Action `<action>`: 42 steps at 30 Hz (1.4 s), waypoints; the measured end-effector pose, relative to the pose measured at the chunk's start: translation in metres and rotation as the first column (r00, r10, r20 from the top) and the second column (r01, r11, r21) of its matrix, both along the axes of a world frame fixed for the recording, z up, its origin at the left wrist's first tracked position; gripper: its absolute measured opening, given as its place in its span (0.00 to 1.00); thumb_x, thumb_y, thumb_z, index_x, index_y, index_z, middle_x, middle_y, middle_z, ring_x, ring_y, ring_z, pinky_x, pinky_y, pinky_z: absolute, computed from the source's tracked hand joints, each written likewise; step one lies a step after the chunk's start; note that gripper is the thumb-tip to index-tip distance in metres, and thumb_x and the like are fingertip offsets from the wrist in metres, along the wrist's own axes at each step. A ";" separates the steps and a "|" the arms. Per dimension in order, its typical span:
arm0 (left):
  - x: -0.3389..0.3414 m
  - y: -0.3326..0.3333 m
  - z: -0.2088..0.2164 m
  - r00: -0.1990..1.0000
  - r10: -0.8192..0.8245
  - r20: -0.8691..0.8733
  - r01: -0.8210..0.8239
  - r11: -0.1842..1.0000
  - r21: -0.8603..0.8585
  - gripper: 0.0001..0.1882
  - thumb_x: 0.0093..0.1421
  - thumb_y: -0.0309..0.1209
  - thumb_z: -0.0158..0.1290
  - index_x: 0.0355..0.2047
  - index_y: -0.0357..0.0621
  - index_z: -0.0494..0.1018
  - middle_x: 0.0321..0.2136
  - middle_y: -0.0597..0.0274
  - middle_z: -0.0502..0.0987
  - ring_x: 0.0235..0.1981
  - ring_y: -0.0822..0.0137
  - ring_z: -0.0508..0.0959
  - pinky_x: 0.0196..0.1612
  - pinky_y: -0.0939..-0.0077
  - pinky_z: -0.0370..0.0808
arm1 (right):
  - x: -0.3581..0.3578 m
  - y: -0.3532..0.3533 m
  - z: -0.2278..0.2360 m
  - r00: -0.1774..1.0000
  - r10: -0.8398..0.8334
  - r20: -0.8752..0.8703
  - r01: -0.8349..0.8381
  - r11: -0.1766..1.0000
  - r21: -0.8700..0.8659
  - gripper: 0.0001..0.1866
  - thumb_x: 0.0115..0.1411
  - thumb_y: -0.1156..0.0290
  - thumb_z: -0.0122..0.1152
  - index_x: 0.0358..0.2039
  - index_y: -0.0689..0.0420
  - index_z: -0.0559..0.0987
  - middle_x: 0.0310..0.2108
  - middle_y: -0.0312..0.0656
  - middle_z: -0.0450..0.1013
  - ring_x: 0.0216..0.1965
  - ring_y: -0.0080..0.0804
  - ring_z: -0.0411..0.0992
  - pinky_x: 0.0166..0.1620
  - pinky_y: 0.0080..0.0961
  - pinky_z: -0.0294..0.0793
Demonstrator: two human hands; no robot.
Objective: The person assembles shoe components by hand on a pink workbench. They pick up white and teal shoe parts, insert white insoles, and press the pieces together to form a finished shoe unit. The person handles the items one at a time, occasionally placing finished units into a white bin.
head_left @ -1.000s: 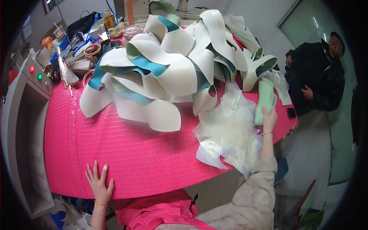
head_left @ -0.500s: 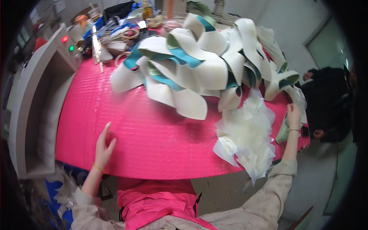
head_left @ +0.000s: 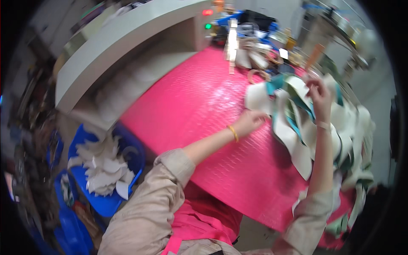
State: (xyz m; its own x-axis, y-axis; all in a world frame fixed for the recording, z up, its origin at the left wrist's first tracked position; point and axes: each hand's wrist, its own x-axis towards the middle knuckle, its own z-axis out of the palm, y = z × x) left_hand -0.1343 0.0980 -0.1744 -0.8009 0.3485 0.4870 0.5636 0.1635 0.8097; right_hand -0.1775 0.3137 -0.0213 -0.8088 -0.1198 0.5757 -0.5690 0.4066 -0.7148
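Observation:
My left hand point(head_left: 251, 121) reaches right over the pink table, its slightly bent fingers close to the lower edge of a white, curved sheet piece point(head_left: 258, 98). I cannot make out whether they touch it. My right hand point(head_left: 320, 94) is raised above the heap of white pieces point(head_left: 293, 148), fingers loosely curled and apart, with nothing seen in them. The pieces are white on one face and show green or teal on the other. They lie overlapping in a wavy pile. Both hands are a little smeared by motion.
A grey machine point(head_left: 127, 46) with an open slot and red and green lights stands left on the pink table cover point(head_left: 191, 102). Rolls of tape and tools point(head_left: 255, 57) crowd the far edge. Below left, a blue bin point(head_left: 95, 204) holds white scraps.
My view has turned left, bringing the blue bin into sight. My right hand has left the table's right side for a place above the heap; my left hand has reached over to the heap's near edge.

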 end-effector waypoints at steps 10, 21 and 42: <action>0.357 -0.296 -0.037 0.405 0.594 0.695 -0.699 0.691 -0.184 0.11 0.57 0.27 0.46 0.39 0.39 0.73 0.29 0.64 0.76 0.27 0.71 0.75 0.33 0.78 0.71 | 0.065 -0.199 -0.092 0.706 0.384 0.594 -0.702 0.485 0.521 0.37 0.45 0.85 0.56 0.58 0.56 0.56 0.47 0.51 0.66 0.39 0.38 0.72 0.41 0.29 0.71; 0.397 -0.520 -0.143 -0.335 0.241 0.911 -0.941 -0.135 -0.311 0.25 0.54 0.41 0.51 0.47 0.35 0.65 0.33 0.60 0.74 0.29 0.68 0.74 0.35 0.75 0.72 | -0.014 -0.267 -0.029 0.845 0.329 0.422 -0.431 0.886 0.172 0.21 0.60 0.72 0.48 0.54 0.58 0.64 0.37 0.39 0.71 0.31 0.20 0.69 0.33 0.15 0.69; 0.302 -0.211 0.005 0.801 0.147 0.581 -0.497 0.704 0.507 0.28 0.59 0.24 0.46 0.59 0.43 0.52 0.40 0.63 0.72 0.38 0.75 0.72 0.42 0.81 0.69 | 0.145 -0.355 -0.057 0.129 0.611 0.781 -0.525 0.710 -0.468 0.11 0.53 0.80 0.54 0.39 0.61 0.72 0.23 0.33 0.69 0.19 0.16 0.66 0.19 0.10 0.60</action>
